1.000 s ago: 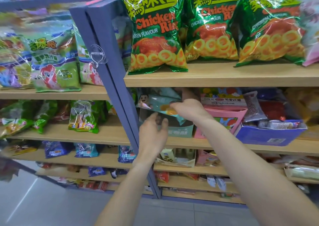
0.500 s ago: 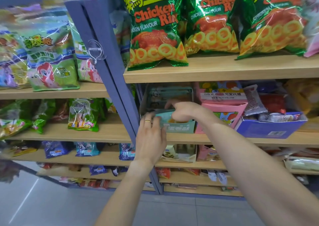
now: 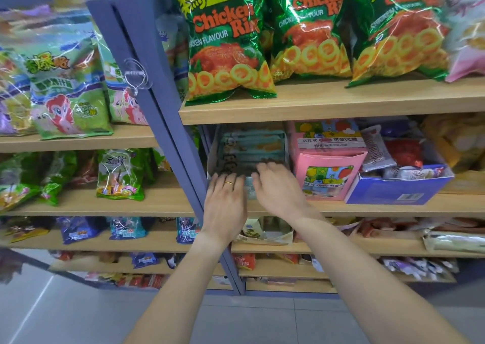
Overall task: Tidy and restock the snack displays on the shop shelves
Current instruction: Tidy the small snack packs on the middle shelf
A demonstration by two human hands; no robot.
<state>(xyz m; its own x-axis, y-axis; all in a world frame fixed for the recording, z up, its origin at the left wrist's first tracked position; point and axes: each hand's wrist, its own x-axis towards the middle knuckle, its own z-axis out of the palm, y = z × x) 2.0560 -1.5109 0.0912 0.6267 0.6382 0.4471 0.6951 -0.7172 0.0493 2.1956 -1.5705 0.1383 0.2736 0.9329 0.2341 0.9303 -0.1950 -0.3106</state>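
Both hands sit at the front lip of the teal display box [image 3: 252, 154], which stands on the second wooden shelf [image 3: 341, 208] just beside the pink candy box [image 3: 328, 175]. The left hand [image 3: 225, 199] (ring on 1 finger) lies flat with straight fingers against the box front, probably steadying it; the right hand [image 3: 278, 186] reaches over the lip with loosely spread fingers, gripping nothing, likely levelling the teal packets stacked inside.

Glossy foil chicken ring bags [image 3: 225, 41], matt wood-look shelf [image 3: 341, 102], cardboard teal box [image 3: 249, 190]
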